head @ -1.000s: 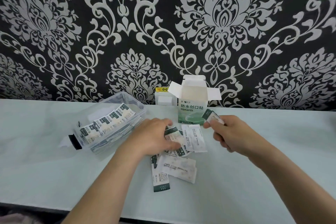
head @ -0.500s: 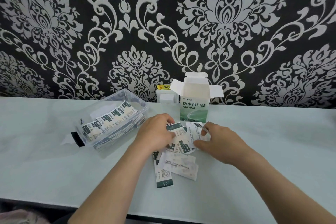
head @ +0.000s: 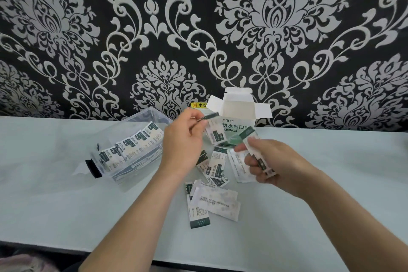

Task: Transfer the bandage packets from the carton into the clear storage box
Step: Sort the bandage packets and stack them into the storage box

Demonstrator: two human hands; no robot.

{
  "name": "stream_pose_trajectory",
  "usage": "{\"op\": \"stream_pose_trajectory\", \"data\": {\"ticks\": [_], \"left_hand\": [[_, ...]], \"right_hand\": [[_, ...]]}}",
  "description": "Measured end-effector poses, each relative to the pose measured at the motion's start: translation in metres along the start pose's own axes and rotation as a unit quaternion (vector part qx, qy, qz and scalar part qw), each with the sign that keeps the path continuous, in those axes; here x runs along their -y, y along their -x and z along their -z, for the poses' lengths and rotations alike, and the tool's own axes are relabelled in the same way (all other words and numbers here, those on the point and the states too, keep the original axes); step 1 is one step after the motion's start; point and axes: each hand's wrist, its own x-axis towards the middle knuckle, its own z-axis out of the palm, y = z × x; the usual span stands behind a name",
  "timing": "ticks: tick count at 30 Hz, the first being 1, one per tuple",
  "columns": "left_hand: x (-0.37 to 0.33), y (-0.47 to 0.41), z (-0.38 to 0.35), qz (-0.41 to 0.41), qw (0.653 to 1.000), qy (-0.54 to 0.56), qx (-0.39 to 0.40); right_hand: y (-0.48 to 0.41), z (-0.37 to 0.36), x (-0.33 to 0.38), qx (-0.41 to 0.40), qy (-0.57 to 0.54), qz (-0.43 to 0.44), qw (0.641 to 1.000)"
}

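Bandage packets (head: 216, 169) lie scattered on the worktop (head: 66, 205) in front of the open carton (head: 237, 125). A row of them already sits in the clear storage box (head: 132, 166) to the left. More are in the air: the left hand (head: 183, 139) pinches a few between thumb and fingertips, and the right hand (head: 271, 161) is curled round at least one more, both raised above the loose pile.

The step in hand looks like gathering a small batch before carrying it across. It would go best if the right hand passed its packet into the left so the bandage packets form one squared stack, edges aligned, and not a fan that can slip. The stack should be held by its short ends and firmly, since the wrappers look slick and thin. It should go into the box flat beside the row already there, not dropped from height, so the earlier ones stay in order. Then the ones left on the worktop can follow.
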Motion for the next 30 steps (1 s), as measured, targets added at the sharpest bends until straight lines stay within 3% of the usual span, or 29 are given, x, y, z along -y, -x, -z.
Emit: {"op": "stream_pose_trajectory", "data": {"ticks": [3,7,10,15,18,24,30], "left_hand": [[-0.007,-0.002,0.01,0.06,0.986,0.154,-0.026],[-0.013,0.002,0.012,0.151,0.951,0.266,0.053],[-0.017,0.009,0.004,0.166,0.944,0.256,0.121],[-0.018,0.014,-0.006,0.193,0.932,0.26,0.164],[-0.019,0.016,-0.007,0.193,0.935,0.235,0.18],[-0.015,0.01,-0.001,0.187,0.951,0.177,0.172],[-0.012,0.012,-0.002,0.127,0.969,0.095,0.191]], "right_hand": [[0.007,0.0,0.005,0.053,-0.111,-0.002,0.992],[0.01,-0.003,0.005,0.063,-0.126,0.018,0.99],[0.01,-0.006,0.004,0.072,-0.133,0.033,0.988],[0.01,-0.014,0.0,0.008,-0.013,0.109,0.994],[0.014,-0.019,0.0,0.018,0.043,0.105,0.993],[0.016,-0.02,0.003,0.075,-0.066,0.037,0.994],[0.014,-0.019,0.002,0.113,-0.093,-0.01,0.989]]}}
